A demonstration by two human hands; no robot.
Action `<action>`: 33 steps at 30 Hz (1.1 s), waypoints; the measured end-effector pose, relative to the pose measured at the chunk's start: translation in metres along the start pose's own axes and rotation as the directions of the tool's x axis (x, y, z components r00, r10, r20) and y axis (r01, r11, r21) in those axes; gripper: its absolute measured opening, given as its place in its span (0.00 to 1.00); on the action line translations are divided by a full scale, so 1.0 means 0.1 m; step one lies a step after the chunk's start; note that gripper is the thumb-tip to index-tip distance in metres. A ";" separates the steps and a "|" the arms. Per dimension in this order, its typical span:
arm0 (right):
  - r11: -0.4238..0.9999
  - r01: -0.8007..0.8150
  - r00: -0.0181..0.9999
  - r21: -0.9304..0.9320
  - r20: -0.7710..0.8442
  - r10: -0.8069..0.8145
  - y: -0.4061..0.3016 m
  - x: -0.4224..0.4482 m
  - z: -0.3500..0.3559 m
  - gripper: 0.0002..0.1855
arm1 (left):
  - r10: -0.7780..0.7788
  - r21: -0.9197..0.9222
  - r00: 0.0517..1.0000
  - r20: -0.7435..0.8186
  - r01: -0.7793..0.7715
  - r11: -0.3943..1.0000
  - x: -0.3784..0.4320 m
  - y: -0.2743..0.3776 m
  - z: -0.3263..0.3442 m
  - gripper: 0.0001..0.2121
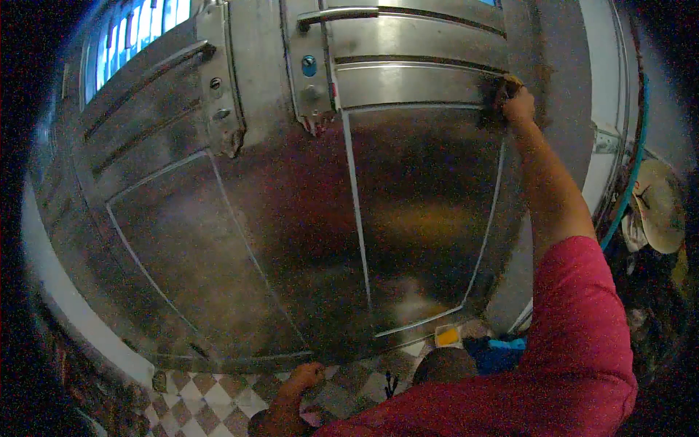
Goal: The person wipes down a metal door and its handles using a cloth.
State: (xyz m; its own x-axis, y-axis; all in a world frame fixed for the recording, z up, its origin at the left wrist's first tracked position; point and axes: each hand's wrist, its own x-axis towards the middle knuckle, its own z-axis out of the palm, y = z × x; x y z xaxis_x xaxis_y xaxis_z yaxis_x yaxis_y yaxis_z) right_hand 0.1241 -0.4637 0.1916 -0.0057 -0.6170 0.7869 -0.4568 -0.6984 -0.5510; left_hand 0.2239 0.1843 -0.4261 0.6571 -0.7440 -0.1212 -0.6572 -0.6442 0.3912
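Observation:
A metal double door (284,218) with long handles and pale trim lines fills the view before me. My right hand (517,104) is raised at the right leaf's outer edge, closed on a small brownish pad (511,86) that lies against the metal; what kind of pad it is, I cannot tell. The right leaf bears a bar handle (338,13) and a lock (309,64) at the top. On the left leaf are another bar handle (169,68) and a lock (215,83). My left hand (309,376) is low, near the door's bottom edge; its fingers look curled, and whether it holds anything is unclear.
A checkered tile floor (210,396) runs below the door. At the lower right are a small container with yellow contents (448,336) and blue cloth-like material (507,344). A teal hose (628,191) hangs along the right side, beside a pale hat (661,205).

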 end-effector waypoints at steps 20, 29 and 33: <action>0.407 0.806 0.568 0.429 -0.368 -0.736 -2.31 -1.99 -0.21 0.32 | -0.121 -0.284 0.984 0.128 0.154 0.946 0.06 0.90 -0.85 0.16; 0.598 0.578 0.764 0.554 -0.113 -0.635 -0.83 -0.82 0.04 0.32 | -0.292 -0.334 0.947 0.134 0.321 0.886 -0.37 1.02 -0.36 0.15; 0.491 0.342 0.918 0.802 -0.174 -0.356 -0.20 -0.26 0.50 0.28 | -0.305 -0.341 0.944 0.128 0.330 0.880 -0.27 1.06 -0.29 0.15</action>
State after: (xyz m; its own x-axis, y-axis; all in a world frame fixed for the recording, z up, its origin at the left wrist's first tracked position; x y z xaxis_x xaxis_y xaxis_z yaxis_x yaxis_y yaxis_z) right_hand 0.1779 -0.4513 0.1682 0.0029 -0.2548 0.9670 0.4870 -0.8442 -0.2239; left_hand 0.1475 0.1414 -0.3546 0.7731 -0.5286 -0.3505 -0.2351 -0.7521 0.6157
